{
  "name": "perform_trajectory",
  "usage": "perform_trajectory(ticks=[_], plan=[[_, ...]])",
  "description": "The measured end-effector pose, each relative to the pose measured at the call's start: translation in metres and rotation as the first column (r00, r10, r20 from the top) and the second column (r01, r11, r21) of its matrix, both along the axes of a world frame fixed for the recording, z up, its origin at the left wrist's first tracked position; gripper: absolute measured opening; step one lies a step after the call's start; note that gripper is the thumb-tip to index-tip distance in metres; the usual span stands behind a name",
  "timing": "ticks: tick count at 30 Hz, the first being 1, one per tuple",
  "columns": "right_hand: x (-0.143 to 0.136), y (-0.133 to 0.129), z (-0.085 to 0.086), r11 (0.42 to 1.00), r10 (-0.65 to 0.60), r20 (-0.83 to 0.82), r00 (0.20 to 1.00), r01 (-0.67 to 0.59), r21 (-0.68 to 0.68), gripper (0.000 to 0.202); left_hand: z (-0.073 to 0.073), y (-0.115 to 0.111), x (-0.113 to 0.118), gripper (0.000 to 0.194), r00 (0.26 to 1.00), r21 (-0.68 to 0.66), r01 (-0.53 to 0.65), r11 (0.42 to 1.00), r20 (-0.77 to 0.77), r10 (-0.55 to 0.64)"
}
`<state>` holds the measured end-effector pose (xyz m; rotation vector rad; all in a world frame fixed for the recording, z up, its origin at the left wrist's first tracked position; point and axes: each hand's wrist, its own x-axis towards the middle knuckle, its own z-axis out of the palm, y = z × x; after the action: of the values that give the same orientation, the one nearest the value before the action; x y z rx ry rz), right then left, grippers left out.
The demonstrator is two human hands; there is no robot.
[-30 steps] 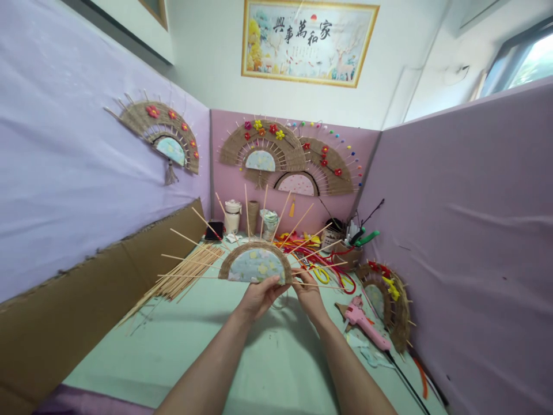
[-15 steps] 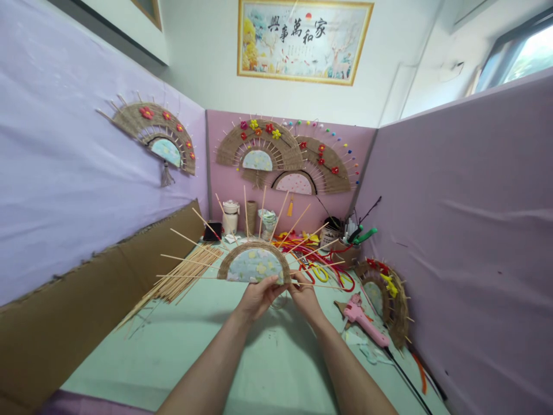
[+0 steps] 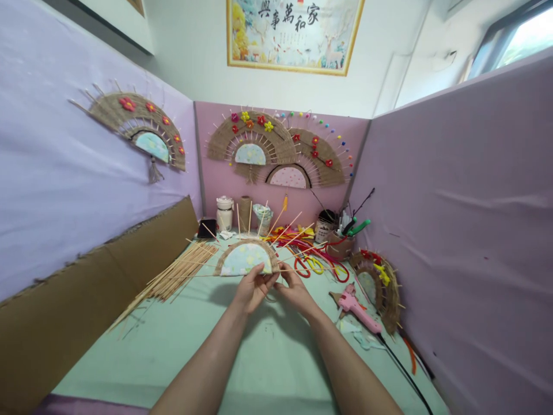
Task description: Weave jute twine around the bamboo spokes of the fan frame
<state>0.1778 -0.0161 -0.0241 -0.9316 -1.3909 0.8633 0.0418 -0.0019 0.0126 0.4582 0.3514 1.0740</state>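
Observation:
A half-round fan point(image 3: 245, 257) with patterned pale fabric, a rim of wound brown twine and thin sticks fanning outward is held up over the table. My left hand point(image 3: 254, 288) grips its lower right part, thumb on the fabric and fingers behind. At the fan's right corner, the fingers of my right hand point(image 3: 294, 289) are pinched together by the sticks, seemingly on the twine; the fingertips are partly hidden. A loop of twine point(image 3: 271, 298) hangs beneath, between both hands.
Loose sticks point(image 3: 184, 268) lie left, beside a cardboard strip point(image 3: 108, 271). A pink glue gun point(image 3: 360, 311) rests right, near another decorated fan point(image 3: 384, 294). Scissors point(image 3: 315, 265), red stems point(image 3: 298, 245), a twine spool point(image 3: 245, 213) and a white jar point(image 3: 224, 213) stand or lie behind.
The view has shifted a little, and the fan now tips back somewhat, its sticks looking shorter. My right hand's fingers have moved slightly at the fan's corner; my left hand keeps its hold.

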Motion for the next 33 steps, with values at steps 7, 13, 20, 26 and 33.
perform_trajectory(ticks=[7, 13, 20, 26, 33], plan=[[0.008, 0.006, -0.009, 0.992, -0.083, 0.196, 0.977, 0.099, -0.074, 0.019, 0.002, -0.004, 0.001, 0.036, 0.997, 0.001, 0.070, 0.998, -0.018, -0.070], [0.043, 0.016, -0.004, 0.911, -0.374, 0.188, 0.908, 0.398, -0.111, 0.017, 0.005, -0.010, 0.003, 0.037, 0.993, -0.024, 0.103, 0.994, -0.052, -0.104], [0.061, 0.017, -0.004, 0.822, -0.567, 0.201, 0.799, 0.563, 0.084, 0.028, 0.001, -0.014, 0.011, 0.035, 0.991, -0.072, 0.090, 0.993, -0.098, -0.096], [0.050, 0.012, -0.008, 0.913, -0.364, 0.226, 0.904, 0.394, -0.102, 0.033, -0.008, -0.001, 0.012, 0.032, 0.997, -0.161, -0.005, 0.987, -0.079, -0.008], [0.020, 0.001, 0.004, 0.969, 0.073, -0.057, 0.996, -0.085, -0.231, 0.048, -0.015, 0.005, 0.011, 0.029, 0.995, -0.225, 0.029, 0.974, -0.087, -0.050]])
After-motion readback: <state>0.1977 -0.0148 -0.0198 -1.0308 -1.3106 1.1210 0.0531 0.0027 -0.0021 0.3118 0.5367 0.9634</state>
